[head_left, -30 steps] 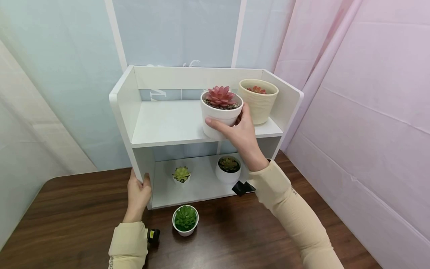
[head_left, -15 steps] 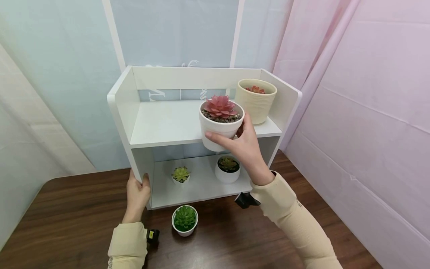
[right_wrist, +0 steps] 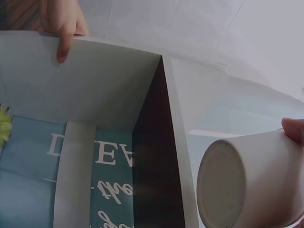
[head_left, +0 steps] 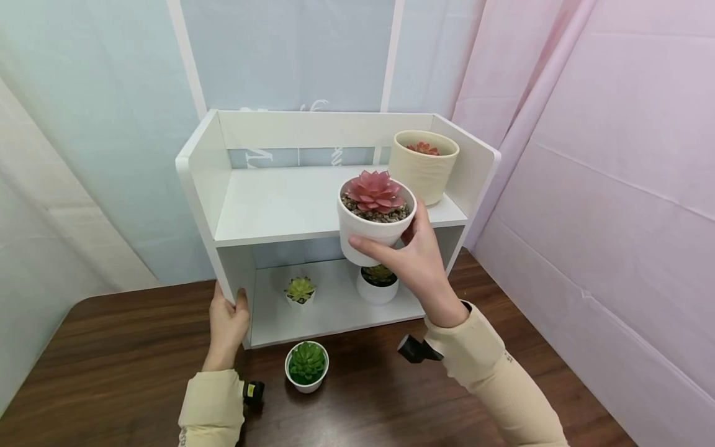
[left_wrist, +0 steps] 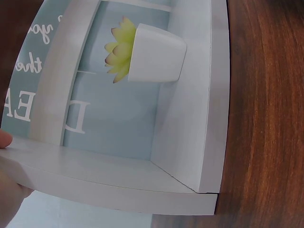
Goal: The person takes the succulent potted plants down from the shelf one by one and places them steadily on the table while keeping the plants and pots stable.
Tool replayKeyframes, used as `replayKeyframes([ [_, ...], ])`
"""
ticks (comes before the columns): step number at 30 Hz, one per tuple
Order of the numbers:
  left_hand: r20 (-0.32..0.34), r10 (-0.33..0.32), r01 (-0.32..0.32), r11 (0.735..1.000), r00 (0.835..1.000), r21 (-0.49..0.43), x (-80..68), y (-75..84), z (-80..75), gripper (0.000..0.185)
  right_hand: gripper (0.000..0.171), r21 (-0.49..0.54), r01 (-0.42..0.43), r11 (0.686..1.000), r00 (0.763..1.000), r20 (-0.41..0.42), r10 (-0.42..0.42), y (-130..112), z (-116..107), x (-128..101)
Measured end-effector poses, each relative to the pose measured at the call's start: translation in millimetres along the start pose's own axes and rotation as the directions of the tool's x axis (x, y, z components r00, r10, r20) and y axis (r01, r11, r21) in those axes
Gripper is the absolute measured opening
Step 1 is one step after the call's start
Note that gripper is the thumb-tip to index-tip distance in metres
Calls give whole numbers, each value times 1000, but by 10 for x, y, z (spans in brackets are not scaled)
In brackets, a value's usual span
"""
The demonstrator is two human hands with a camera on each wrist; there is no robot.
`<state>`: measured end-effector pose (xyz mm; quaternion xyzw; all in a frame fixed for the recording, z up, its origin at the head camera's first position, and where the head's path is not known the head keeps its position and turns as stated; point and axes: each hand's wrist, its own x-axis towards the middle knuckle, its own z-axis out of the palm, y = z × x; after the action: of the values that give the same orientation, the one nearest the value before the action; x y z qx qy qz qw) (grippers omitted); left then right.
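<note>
My right hand (head_left: 416,257) grips a white pot with a pink succulent (head_left: 375,195) by its side, thumb across the front. This pot is held in front of the upper shelf's front edge, overlapping the lower pot in the head view. In the right wrist view the underside of the white pot (right_wrist: 222,185) shows bare. My left hand (head_left: 228,323) grips the left side panel of the white shelf unit (head_left: 231,267), thumb on the inner face. The left wrist view catches only a bit of that hand at its left edge.
A cream pot (head_left: 424,171) with a red succulent stands at the upper shelf's right. Below are a small light-green succulent (head_left: 300,288) and a white round pot (head_left: 377,288). A green succulent pot (head_left: 306,366) stands on the wooden table (head_left: 139,366) before the unit.
The right hand has drawn the pink succulent's pot down and back toward me, away from above the upper shelf, then slightly right. The left hand keeps its grip on the side panel.
</note>
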<state>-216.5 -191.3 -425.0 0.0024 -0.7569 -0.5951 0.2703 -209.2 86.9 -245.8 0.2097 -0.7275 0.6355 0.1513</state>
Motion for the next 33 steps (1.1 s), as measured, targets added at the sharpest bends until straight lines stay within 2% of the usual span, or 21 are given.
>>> replayKeyframes([
  [6, -4, 4, -4, 1000, 1000, 7, 2, -8, 3, 49, 88, -3, -8, 1000, 1000, 1, 8, 24, -29, -94],
  [13, -7, 3, -3, 1000, 1000, -2, 6, -6, -14, 48, 88, -32, -57, 998, 998, 14, 57, 146, -35, -206],
  [33, -10, 16, -16, 1000, 1000, -1, 10, 5, -24, 48, 87, -65, -46, 997, 993, 102, 52, 583, 24, -436],
])
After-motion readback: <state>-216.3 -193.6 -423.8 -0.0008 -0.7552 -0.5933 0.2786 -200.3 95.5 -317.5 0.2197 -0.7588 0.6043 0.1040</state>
